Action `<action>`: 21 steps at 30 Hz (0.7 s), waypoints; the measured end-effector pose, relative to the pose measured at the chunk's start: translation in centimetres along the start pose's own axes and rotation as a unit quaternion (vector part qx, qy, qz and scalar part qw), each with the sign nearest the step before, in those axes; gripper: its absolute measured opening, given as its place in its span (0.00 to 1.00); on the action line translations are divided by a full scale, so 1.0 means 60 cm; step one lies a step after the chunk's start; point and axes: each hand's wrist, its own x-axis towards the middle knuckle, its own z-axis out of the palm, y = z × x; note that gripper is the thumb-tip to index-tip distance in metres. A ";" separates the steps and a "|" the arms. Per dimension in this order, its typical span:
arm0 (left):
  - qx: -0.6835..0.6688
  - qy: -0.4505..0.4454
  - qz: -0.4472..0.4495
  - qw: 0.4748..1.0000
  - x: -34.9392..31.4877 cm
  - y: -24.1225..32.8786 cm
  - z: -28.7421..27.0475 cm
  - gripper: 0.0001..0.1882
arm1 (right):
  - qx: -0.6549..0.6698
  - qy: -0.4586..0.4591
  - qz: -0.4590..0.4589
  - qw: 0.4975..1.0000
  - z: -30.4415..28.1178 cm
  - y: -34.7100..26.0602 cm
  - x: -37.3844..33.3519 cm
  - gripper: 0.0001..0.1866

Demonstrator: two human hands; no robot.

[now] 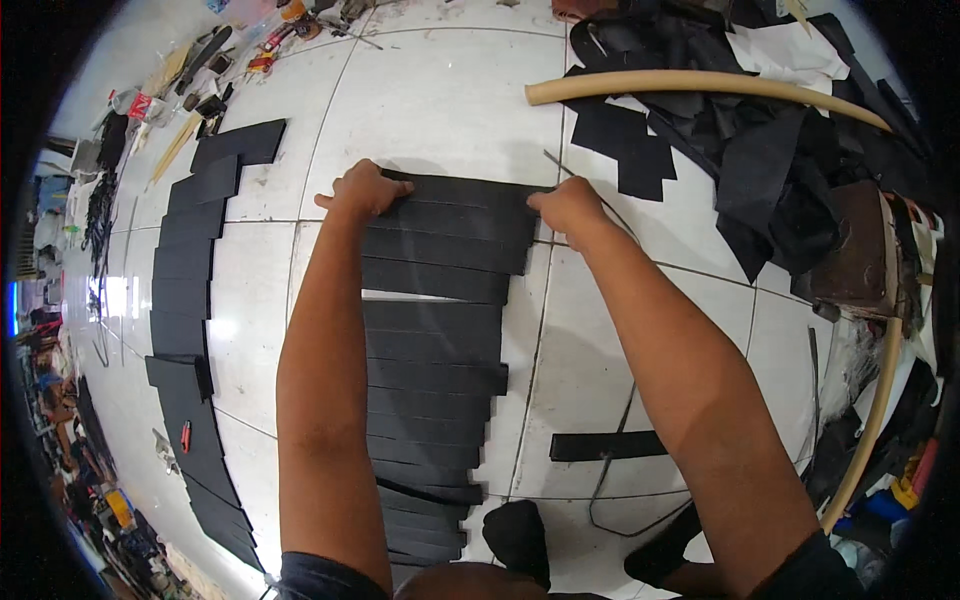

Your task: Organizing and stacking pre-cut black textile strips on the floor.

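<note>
A row of overlapping black rectangular pieces, leather-like in look, runs down the white tiled floor in front of me. At its far end lies the topmost black piece [465, 190]. My left hand [365, 190] grips that piece's left corner, thumb on top and the other fingers partly hidden. On its right corner my right hand [570, 210] is closed in a pinch. Nearer me the overlapping black pieces [435, 330] continue toward my feet, with a white gap showing across the row. My left forearm hides their left edges.
A second row of black pieces [180, 260] lies at left, with a small red cutter [186, 436] on it. Black scraps [770, 170], a tan tube [690, 82] and a brown box-like object [855, 255] are at right. A narrow black strip [605, 446] lies near my feet.
</note>
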 end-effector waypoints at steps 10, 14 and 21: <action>-0.204 0.124 0.150 0.959 0.004 -0.036 -0.062 0.30 | 0.105 0.112 -0.109 0.982 -0.014 0.000 0.007 0.27; -0.312 -0.005 0.125 0.942 -0.039 -0.092 -0.076 0.36 | 0.176 0.042 -0.149 0.972 0.012 0.014 -0.037 0.25; -0.247 0.021 0.078 0.966 -0.046 -0.127 -0.007 0.41 | 0.138 0.052 -0.146 0.978 0.067 0.051 -0.038 0.26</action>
